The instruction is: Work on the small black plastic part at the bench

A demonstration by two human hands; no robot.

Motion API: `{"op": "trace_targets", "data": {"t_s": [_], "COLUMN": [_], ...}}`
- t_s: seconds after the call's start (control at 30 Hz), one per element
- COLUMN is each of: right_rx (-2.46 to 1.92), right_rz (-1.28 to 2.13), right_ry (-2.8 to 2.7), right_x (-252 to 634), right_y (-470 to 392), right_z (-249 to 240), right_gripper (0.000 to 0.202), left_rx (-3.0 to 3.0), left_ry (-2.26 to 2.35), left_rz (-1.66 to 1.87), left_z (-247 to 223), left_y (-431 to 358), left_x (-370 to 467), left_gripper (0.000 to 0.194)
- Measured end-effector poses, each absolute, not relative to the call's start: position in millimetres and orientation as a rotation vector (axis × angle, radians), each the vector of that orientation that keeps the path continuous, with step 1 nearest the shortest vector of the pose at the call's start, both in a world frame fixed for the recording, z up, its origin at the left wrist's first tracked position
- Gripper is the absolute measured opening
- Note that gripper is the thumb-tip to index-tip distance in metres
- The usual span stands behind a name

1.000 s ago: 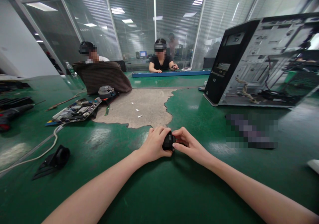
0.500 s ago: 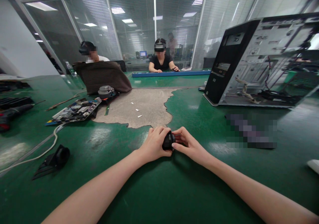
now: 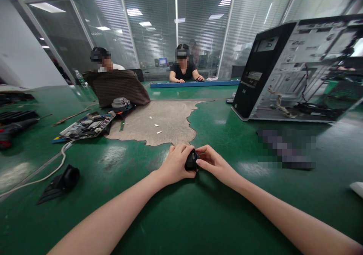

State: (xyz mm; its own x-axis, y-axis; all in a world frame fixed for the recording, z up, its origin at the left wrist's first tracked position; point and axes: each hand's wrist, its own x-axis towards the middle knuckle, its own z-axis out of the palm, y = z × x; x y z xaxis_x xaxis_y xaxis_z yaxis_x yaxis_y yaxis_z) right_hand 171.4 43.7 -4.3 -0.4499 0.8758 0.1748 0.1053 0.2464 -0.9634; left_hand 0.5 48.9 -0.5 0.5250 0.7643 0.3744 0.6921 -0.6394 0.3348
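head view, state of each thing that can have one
black part, held
left hand, closed on black part
right hand, pinching black part
pc case, upright, side open
circuit board, components exposed
white cable, bent
screen, lit
tabletop, green covering missing in one patch

Looked like an electronics workshop: had a worn green tabletop (image 3: 176,217), an open-sided computer case (image 3: 262,71), a circuit board (image 3: 87,127) left of that case, glass partitions (image 3: 150,36) with blinds (image 3: 252,24) behind it.
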Motion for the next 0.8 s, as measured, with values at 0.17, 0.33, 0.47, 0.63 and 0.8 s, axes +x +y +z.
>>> {"op": "trace_targets", "data": {"t_s": [0.17,0.33,0.47,0.63,0.8], "right_rx": [-0.853,-0.873,-0.906,-0.875,-0.846], "right_rz": [1.297,1.268,1.249,1.335,1.279], "right_ry": [-1.733,-1.706,-1.723,-1.74,-1.734], "right_x": [172.4,170.5,171.0,173.4,173.6], "right_y": [43.8,45.7,46.1,45.4,44.3], "right_z": [-6.0,-6.2,-4.6,-4.5,-8.0], "right_gripper": [0.021,0.017,0.021,0.02,0.023], "left_rx": [2.621,2.635,2.631,2.617,2.615], "left_ry": [1.254,1.256,1.252,1.251,1.249], "left_rz": [0.741,0.755,0.753,0.74,0.733], "left_z": [-0.3,-1.8,-1.5,-0.4,0.9], "left_y": [48.7,50.1,49.9,48.9,48.4], "left_x": [0.2,-0.1,0.1,0.3,0.0], "left_gripper": [0.055,0.057,0.057,0.055,0.055]}}
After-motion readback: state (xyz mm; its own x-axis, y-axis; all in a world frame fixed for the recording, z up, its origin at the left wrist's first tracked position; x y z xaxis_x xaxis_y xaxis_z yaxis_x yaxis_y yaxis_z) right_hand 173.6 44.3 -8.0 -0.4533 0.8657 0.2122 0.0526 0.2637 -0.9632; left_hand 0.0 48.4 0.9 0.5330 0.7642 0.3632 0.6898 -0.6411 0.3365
